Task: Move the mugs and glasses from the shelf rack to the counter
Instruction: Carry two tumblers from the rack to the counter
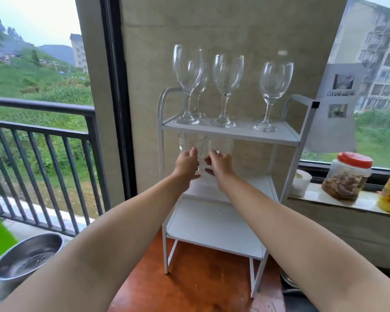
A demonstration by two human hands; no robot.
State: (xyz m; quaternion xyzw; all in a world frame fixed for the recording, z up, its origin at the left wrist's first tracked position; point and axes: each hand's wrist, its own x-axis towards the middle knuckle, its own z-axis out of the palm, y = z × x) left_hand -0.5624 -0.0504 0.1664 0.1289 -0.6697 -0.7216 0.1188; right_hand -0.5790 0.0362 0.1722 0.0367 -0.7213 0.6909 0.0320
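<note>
Both hands reaching into the middle tier of the white shelf rack [229,132]. Left hand [186,164] wrapped around a clear tumbler [190,146], fingers curled on its side; right hand [221,164] closed likewise on a second clear tumbler [221,144] just beside it. Between the 2 hands, more clear glass, too transparent and blurred to count. Lower edges of both tumblers hidden behind the hands, so resting or lifted cannot be told. Above the grip, on the top tier, 3 wine glasses [227,86] in front, upright, with at least 1 more partly hidden behind. Below the grip, 2 bare tiers, then the wooden counter [189,278]. Far left and low, a steel bowl [27,255], cut off by the left forearm.
</note>
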